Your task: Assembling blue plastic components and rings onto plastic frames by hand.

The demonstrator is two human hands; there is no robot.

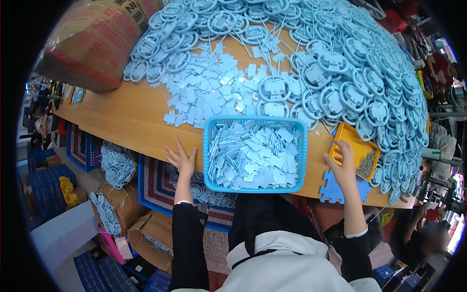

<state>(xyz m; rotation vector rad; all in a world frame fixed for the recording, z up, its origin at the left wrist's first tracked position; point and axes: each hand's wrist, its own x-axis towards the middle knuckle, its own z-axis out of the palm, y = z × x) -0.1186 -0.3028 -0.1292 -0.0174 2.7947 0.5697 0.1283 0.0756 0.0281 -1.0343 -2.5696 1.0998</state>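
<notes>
In front of my body, a light-blue plastic basket full of thin pale-blue square plates sits at the table's near edge. To its left, my left hand rests at the edge of the table with fingers spread, holding nothing. My right hand is to the right of the basket, fingers loosely bent and apart, at the left side of a yellow perforated tray. Whether it touches the tray's rim I cannot tell. Small metal parts lie in that tray. Beneath it shows a blue foam mat.
Loose square plates spread over the wooden table beyond the basket. Big heaps of pale-blue oval plastic parts cover its far and right sides. A cardboard carton stands far left. Below the table are crates and boxes of similar parts.
</notes>
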